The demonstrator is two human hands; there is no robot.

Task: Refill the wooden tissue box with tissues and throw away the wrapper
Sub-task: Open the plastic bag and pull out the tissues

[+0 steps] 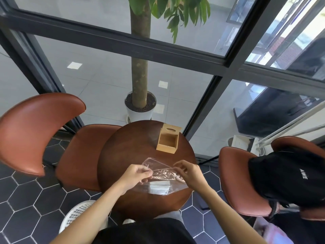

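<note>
Both hands pinch a clear plastic wrapper above a round dark wooden table. The left hand has its fingers closed on the wrapper's left edge, and the right hand has its fingers closed on the right edge, so the crinkled film is stretched between them. A white stack of tissues shows through the lower part of the wrapper, near the table's front edge.

The wooden tissue box sits farther back on the table, apart from the hands, lying open so its empty inside faces up; the panel with the oval slot stands at its far side.

A brown leather chair stands to the left of the table, and another to the right carries a black backpack. A white perforated basket sits on the dark hexagon-tiled floor at lower left. Behind the table, a potted tree stands beyond the dark-framed glass wall.
</note>
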